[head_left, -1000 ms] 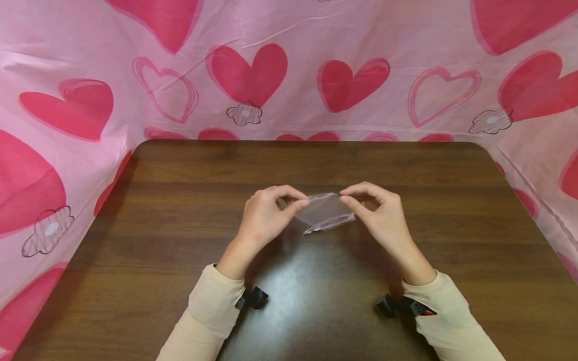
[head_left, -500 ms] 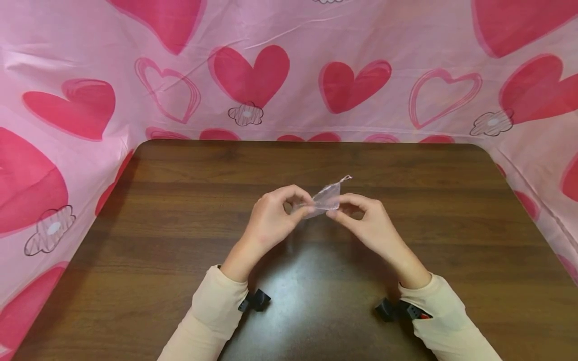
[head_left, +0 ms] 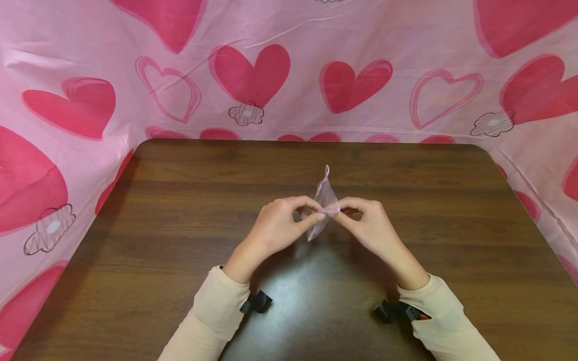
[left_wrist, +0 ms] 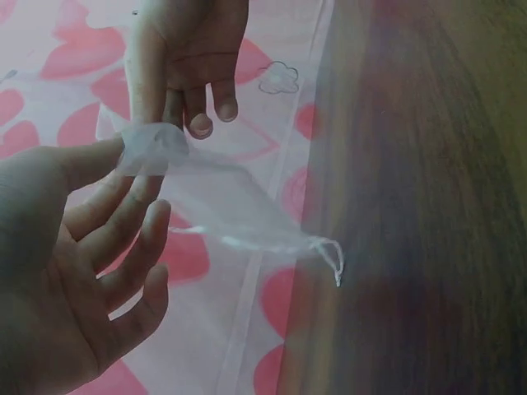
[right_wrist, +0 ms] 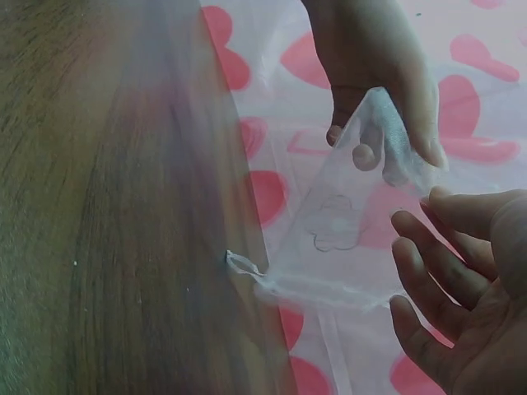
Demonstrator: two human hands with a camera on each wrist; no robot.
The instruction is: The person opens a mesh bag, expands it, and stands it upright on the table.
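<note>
A sheer, whitish drawstring pouch (head_left: pixel 327 197) is held up between both hands over the table, its thin cord loop pointing away from the person. My left hand (head_left: pixel 287 220) pinches it from the left between thumb and index finger. From the right, my right hand (head_left: pixel 368 218) pinches it in the same way, the fingertips of both hands close together. In the left wrist view the pouch (left_wrist: pixel 239 202) hangs as a see-through sheet with a gathered, corded edge. The right wrist view shows the pouch (right_wrist: pixel 329 230) spread out, with fingers visible through the fabric.
A dark brown wooden table (head_left: pixel 158 225) lies beneath the hands. Pink cloth (head_left: pixel 302 30) printed with red hearts hangs behind and along both sides. Small black cameras (head_left: pixel 259 302) are strapped at the wrists under cream sleeves (head_left: pixel 209 306).
The pouch has turned: its corded end faced the person, then swung right, and now points away. Both hands have come closer together, still pinching the fabric.
</note>
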